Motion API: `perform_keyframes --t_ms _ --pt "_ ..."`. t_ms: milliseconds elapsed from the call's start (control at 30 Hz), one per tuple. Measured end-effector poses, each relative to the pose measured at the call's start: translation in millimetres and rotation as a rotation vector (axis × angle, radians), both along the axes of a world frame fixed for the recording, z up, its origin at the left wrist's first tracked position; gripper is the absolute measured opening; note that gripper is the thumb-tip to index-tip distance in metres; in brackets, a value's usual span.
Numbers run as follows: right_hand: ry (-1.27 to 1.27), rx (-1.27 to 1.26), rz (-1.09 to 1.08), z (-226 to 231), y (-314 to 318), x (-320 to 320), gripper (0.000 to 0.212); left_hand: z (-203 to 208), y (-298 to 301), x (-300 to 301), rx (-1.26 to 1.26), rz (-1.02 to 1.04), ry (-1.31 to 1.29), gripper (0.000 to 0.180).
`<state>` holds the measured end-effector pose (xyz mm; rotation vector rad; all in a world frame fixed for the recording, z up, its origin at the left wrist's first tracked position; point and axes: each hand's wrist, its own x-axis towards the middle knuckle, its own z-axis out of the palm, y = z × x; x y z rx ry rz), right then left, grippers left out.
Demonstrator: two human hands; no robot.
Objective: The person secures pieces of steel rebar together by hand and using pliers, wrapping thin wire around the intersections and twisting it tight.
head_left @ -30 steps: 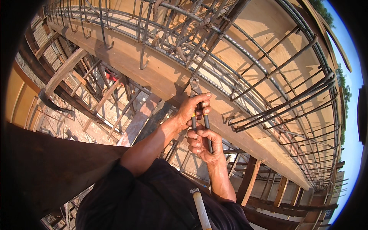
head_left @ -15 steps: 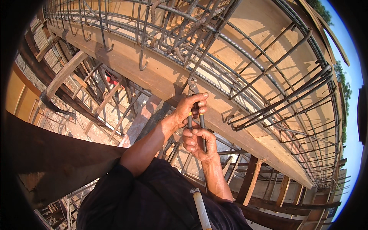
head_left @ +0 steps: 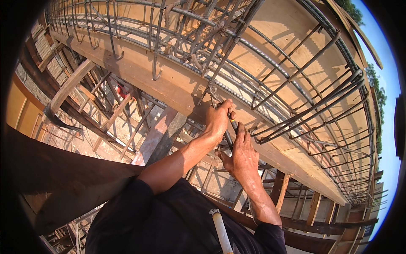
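Dark-handled pincers with yellow bands point up at the rebar, their metal head close to a stirrup at the formwork's lower edge. Wrapped around them just below the head is my left hand, closed. My right hand lies back-up over the lower handles, its fingers along one of them and its thumb out to the left. The handle ends are partly hidden under it. Whether the jaws bite on wire is too small to tell. Ribbed bars of the rebar cage run just beyond the pincers.
A long timber beam edges the plywood formwork. Hooked bar ends stick out right of my hands. Below are timber props and a drop to lower ground. A dark board stands at my left. A lit cigarette shows near my chest.
The pincers have turned, their handles now slanting to the right. My right hand has shifted right and rolled from palm-up to back-up. My left hand has rotated with the tool.
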<state>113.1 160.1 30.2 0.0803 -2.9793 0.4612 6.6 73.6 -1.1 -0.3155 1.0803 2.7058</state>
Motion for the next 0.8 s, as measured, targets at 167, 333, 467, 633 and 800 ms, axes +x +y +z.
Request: perform_keyframes --t_ms 167,333,467,633,800 --pt "0.029 -0.128 -0.063 -16 4 -5 0.057 0 -3 0 -0.167 -0.028 0.004 0.025" --pt "-0.012 -0.232 -0.147 -21 2 -4 0.045 -8 0 2 -0.1 0.002 0.022 0.024" --pt "0.04 -0.242 -0.196 -35 -9 -2 0.055 -17 -1 -1 -0.067 0.017 0.056 0.023" --pt "0.086 -0.255 -0.217 -46 -12 0 0.056 -14 -4 3 -0.101 -0.013 0.035 0.022" --pt "0.116 -0.286 -0.232 -47 -19 1 0.054 -17 -4 -1 -0.09 0.029 0.05 0.028"
